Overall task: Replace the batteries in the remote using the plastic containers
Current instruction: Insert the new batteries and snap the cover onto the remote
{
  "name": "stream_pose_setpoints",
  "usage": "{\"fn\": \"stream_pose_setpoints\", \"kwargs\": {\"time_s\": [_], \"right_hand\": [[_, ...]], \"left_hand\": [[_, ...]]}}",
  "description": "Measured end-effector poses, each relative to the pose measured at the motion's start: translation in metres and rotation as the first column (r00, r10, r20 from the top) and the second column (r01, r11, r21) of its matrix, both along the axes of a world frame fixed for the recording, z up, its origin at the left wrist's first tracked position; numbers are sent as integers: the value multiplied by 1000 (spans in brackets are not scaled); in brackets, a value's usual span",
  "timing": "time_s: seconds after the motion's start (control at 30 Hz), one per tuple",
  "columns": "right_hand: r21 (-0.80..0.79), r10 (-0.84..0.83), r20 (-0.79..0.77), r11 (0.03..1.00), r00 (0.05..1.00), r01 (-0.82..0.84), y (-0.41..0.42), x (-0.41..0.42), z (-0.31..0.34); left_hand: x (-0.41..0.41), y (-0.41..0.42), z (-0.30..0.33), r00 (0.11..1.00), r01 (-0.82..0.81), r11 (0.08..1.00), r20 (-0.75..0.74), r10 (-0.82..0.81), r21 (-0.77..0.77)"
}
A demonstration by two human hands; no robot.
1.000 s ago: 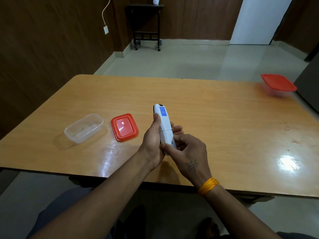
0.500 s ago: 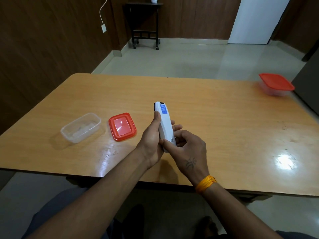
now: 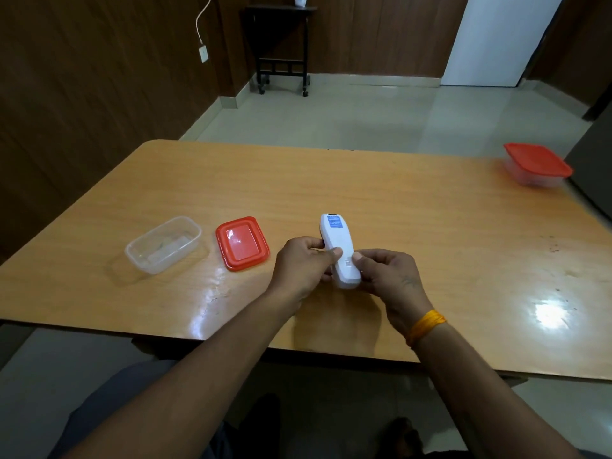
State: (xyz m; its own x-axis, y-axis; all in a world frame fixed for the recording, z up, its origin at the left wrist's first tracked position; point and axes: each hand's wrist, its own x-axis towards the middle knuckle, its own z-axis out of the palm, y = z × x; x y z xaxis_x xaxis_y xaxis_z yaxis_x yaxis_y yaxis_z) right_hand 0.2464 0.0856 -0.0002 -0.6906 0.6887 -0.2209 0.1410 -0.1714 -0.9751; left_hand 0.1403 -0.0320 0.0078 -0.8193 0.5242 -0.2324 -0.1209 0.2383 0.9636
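Both hands grip remote (image 3: 338, 250), pointing away.

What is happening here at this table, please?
A person holds a white plastic remote back side up over the wooden table, the left hand and right hand gripping it with both thumbs on its back. The battery cover looks still closed. To the left stand an open clear plastic container and its red lid beside it. A second clear container with a red lid on sits at the far right corner.
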Motion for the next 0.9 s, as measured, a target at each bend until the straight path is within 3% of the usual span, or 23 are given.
{"fn": "stream_pose_setpoints", "kwargs": {"time_s": [0.2,0.43,0.6,0.7,0.9], "right_hand": [[367,-104,196,930,975,26,6,-3,-18],[484,-103,269,874,958,-42,2,-6,-21],[551,-128,229,835,965,-20,-2,-3,-22],[650,-190,160,759,969,42,-8,-1,-19],[715,-194,28,689,981,116,-31,-15,-5]], "left_hand": [[1,3,-12,999,-14,997,-54,9,-78],[-1,2,-10,996,-53,987,-83,41,-151],[2,-1,-4,990,-65,983,-138,41,-173],[1,-6,0,983,-73,985,-175,46,-154],[-19,-34,13,984,-118,993,-137,115,-12]]}}
